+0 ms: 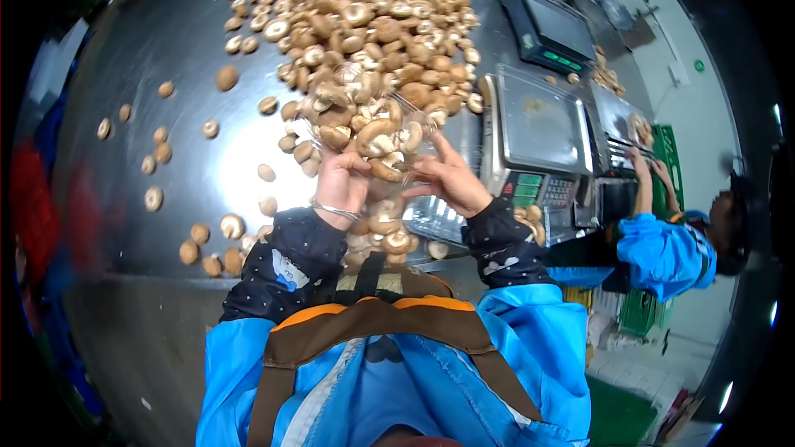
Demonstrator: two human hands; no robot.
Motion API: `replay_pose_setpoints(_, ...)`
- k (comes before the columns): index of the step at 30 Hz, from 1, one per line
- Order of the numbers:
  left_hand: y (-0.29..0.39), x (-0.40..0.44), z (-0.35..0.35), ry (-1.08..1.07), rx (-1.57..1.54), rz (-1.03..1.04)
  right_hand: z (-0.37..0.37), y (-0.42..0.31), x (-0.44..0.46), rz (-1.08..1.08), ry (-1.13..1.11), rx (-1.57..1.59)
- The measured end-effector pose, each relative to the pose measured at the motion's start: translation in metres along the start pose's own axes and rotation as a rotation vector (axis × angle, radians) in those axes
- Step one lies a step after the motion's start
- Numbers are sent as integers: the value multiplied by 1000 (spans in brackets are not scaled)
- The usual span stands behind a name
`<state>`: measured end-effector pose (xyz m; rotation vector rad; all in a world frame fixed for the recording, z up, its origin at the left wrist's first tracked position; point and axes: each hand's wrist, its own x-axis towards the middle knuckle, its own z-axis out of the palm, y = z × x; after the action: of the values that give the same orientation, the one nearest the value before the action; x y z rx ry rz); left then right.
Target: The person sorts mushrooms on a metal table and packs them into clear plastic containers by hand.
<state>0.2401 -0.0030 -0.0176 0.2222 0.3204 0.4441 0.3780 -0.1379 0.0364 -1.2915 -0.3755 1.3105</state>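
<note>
A clear plastic bag of mushrooms [377, 136] is between my hands at the near edge of a large mushroom heap [389, 25]. My left hand [343, 185] is closed on the bag's left side, its thumb against the plastic. From the right, my right hand [451, 178] pinches the bag's other side with thumb and fingers. More mushrooms [389, 228] lie below my hands, close to my apron [364, 327]. Some of the bag's outline is lost in glare.
Loose mushrooms [226, 77] are scattered over the left of the metal table [166, 41]. A weighing scale [542, 128] stands at the right, with another scale [551, 29] behind it. A co-worker [667, 248] is at the far right, near a green crate [667, 153].
</note>
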Motion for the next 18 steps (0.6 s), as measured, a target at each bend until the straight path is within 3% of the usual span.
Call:
replay_pose_setpoints(3, -45, 24, 35, -64, 131, 140, -41, -6, -13, -150, 113, 115)
replay_pose_setpoints(5, -63, 41, 55, -58, 273, -29, -84, -18, -26, -111, 247, 29)
replay_pose_setpoints(7, -88, 58, 84, -99, 299, -24, -128, -34, -39, -148, 342, -15)
replay_pose_setpoints(11, -133, 107, 112, -121, 476, -269, -236, -72, -66, -49, 523, -282)
replay_pose_setpoints(18, -208, 165, 122, -5, 871, -564, -377, -69, -64, 66, 610, -474)
